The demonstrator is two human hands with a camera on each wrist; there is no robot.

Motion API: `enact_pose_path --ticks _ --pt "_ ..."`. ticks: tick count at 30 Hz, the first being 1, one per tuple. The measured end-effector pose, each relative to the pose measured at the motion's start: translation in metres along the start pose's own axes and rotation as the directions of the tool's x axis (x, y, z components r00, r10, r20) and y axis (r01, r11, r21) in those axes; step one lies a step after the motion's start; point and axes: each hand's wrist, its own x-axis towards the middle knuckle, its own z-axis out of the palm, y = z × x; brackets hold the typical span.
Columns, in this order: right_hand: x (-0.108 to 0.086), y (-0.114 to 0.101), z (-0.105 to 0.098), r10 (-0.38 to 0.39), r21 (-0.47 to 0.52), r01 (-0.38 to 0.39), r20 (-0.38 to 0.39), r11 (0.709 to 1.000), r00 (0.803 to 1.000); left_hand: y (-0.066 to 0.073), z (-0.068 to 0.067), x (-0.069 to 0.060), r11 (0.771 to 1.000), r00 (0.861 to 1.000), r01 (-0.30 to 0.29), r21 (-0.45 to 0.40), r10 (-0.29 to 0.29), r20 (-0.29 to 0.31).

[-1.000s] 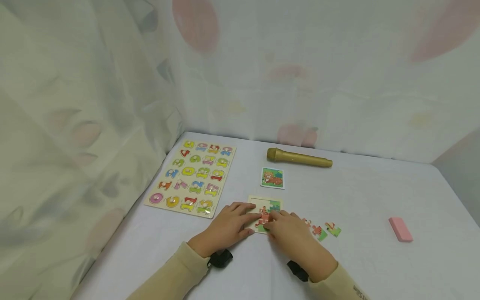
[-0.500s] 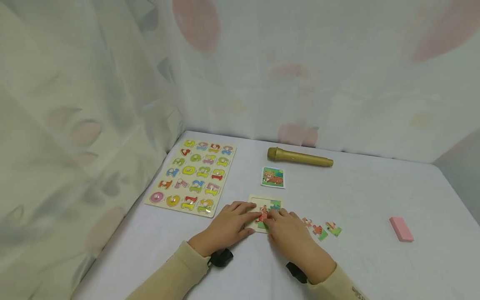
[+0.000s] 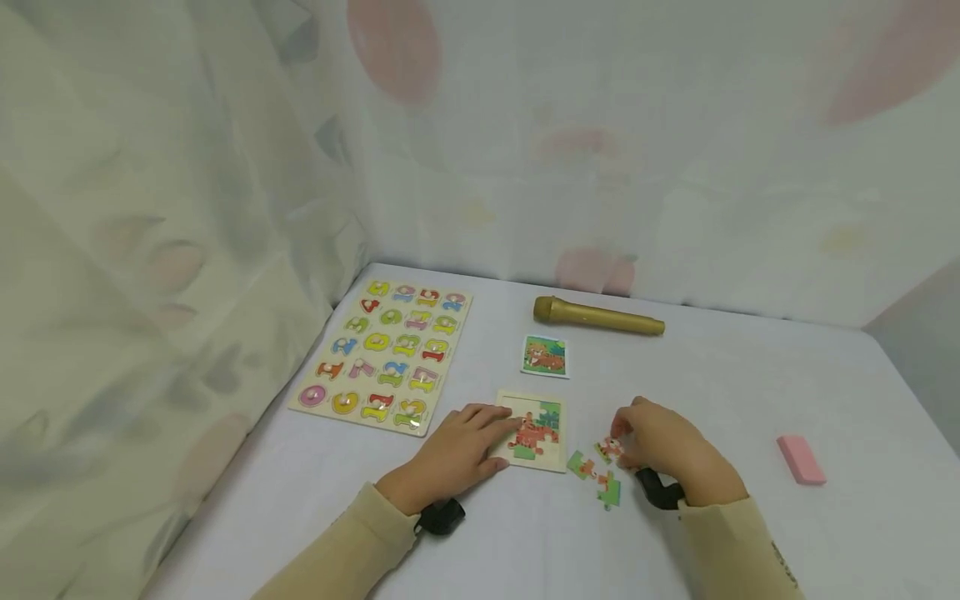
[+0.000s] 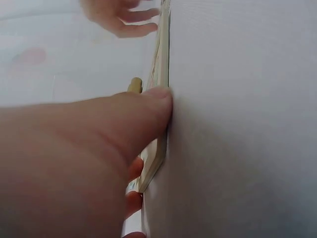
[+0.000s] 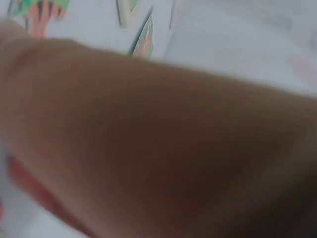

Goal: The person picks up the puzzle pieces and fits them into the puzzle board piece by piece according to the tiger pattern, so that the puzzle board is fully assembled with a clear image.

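My left hand [image 3: 459, 454] lies on the left part of a small wooden puzzle board [image 3: 555, 467], fingers extended, index fingertip on the tiger picture [image 3: 536, 433]. In the left wrist view its thumb [image 4: 153, 104] rests at the board's edge. To the right, my right hand [image 3: 671, 446] reaches down with spread, bent fingers at a loose puzzle piece [image 3: 609, 449], touching its edge; no firm grip shows. Two more pieces, one green and orange [image 3: 581, 465], one mostly green [image 3: 610, 490], lie between it and the board. The right wrist view is blurred and mostly filled by the hand.
Behind the board lies a square tiger picture card [image 3: 546, 357], and farther back a gold toy microphone [image 3: 598, 316]. A number peg board [image 3: 382, 358] is on the left. A pink block [image 3: 801, 459] sits at the right. Printed curtains [image 3: 480, 167] stand behind the white table.
My right hand has left the board and moved right to the loose pieces, which now lie farther left. More of the tiger on the board is uncovered. My left hand has stayed put.
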Motion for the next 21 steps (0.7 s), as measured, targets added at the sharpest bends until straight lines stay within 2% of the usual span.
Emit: enact_pose_path --ticks 4,9,21 --pt "0.003 0.015 0.002 -0.004 0.154 -0.005 0.058 0.988 0.998 -0.002 0.002 0.0 0.999 1.0 0.014 -0.03 -0.014 -0.009" --pt "0.005 0.017 0.003 -0.03 0.254 0.004 0.096 0.967 0.995 -0.003 0.003 0.001 0.997 0.999 0.023 -0.077 -0.025 -0.029" --pt "0.01 0.015 0.01 -0.054 0.32 0.016 0.112 0.947 0.992 -0.004 0.002 0.005 0.996 1.0 0.019 -0.09 -0.021 -0.022"
